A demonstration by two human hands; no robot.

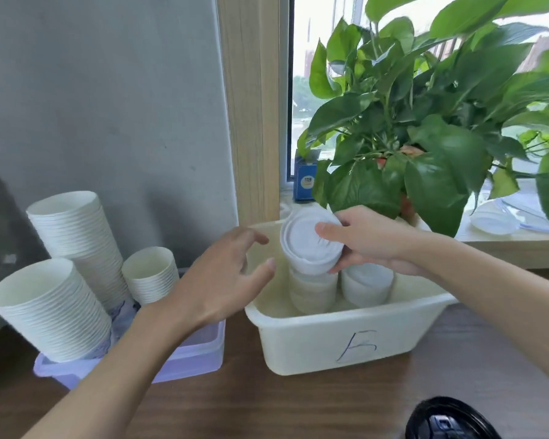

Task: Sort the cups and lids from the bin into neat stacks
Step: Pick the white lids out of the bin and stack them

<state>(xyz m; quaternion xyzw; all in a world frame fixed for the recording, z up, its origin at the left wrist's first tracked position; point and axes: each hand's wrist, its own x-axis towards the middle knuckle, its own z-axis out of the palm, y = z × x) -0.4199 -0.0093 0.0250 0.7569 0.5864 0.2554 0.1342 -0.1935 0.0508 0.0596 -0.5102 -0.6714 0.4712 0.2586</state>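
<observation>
Head view: a cream bin (330,337), marked with a hand-drawn letter on its front wall, is seen standing on a wooden bench (267,407). Above the bin's left part, a stack of white lids (308,248) is held tilted in the right hand (368,240), with the fingers (327,231) clamped across the top lid and the thumb pressed beneath the stack. Two further stacks of lids (366,285) are observed standing upright inside the bin, below the held stack. The left hand (222,280) is positioned over the bin's left rim, just beside the held stack; its fingers are spread apart and nothing is gripped by them.

To the left of the bin, a pale purple tub (191,359) is noted touching or nearly touching it. Three leaning stacks of paper cups (76,236) are lodged in the tub, mouths turned upward toward the camera.

A potted green plant (425,137) and a small blue box (305,179) are recorded on the window ledge behind the bin. A dark rounded object (450,419) lies at the near right edge of the bench; its nature cannot be determined.
</observation>
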